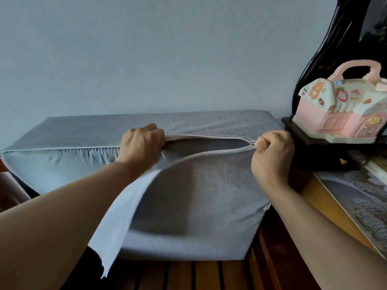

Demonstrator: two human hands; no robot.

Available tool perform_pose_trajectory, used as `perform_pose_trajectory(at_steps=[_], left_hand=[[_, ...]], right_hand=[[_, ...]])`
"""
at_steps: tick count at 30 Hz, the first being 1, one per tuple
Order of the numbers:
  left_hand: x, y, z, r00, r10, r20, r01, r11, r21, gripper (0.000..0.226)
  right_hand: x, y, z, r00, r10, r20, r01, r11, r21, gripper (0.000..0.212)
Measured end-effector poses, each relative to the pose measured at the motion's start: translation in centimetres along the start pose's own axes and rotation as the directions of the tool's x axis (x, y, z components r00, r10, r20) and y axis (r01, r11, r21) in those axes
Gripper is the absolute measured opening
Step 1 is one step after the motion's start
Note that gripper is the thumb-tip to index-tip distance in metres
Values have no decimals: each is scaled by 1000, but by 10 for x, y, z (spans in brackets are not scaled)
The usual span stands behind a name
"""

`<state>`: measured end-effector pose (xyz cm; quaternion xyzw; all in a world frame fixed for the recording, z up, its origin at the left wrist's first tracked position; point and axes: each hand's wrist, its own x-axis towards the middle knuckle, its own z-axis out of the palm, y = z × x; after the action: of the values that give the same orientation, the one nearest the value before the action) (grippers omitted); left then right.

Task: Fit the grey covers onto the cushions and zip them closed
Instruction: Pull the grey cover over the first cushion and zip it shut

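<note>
A long cushion in a grey cover [209,197] stands on its edge on a wooden slatted seat, leaning against the wall. The zip along its top edge gapes open between my hands, showing darker grey inside [201,146]. My left hand [142,146] grips the cover's upper edge at the left end of the opening. My right hand [272,151] pinches the small metal zip pull [253,143] at the right end. A loose flap of the cover with a white lining [123,218] hangs down under my left forearm.
A pink and cream toy house with a handle [345,109] sits on a dark wooden stand [326,155] right of the cushion. A patterned mat [360,197] covers the side table. Wooden slats [209,275] lie below, and a plain wall stands behind.
</note>
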<state>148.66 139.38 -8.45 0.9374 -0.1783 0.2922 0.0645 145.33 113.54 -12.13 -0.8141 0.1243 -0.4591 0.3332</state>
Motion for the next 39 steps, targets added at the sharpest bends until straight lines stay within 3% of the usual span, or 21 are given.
perform_pose_trajectory(at_steps=[5,9,11,14,21,25,27,30,32,35,39], left_hand=[[-15,-9,2,995,63,-81,-72,992,-101,41],[-32,-6,4,979,197,-45,-196,980,20,58],[-41,0,15,972,236,10,-236,966,105,61],[-47,12,27,985,149,85,-157,982,100,61],[-33,67,38,989,143,39,-146,986,79,63],[-25,104,50,988,154,-4,-153,987,38,65],[-21,119,54,991,133,0,-133,991,24,60],[-18,125,58,993,116,-18,-115,992,46,28],[-19,115,60,983,177,-38,-175,983,63,10],[-20,90,52,973,232,-16,-229,969,90,9],[-24,53,30,989,130,69,-138,981,138,10]], right_hand=[[-3,-2,4,998,61,-26,-62,997,-35,25],[-5,-4,6,995,96,-30,-98,994,-41,21],[-5,-5,6,994,109,-28,-110,993,-49,20],[-5,-6,6,994,108,-18,-109,993,-51,18],[-9,2,6,996,57,-69,-57,998,-2,29],[-8,2,7,993,38,-109,-37,999,13,24],[-8,2,8,991,21,-133,-20,1000,13,21],[-8,1,9,985,1,-172,4,1000,25,16],[-8,1,9,981,-8,-194,13,1000,25,13],[-8,0,10,978,-15,-209,19,1000,17,10],[-8,-3,9,979,-16,-204,16,1000,-5,9]])
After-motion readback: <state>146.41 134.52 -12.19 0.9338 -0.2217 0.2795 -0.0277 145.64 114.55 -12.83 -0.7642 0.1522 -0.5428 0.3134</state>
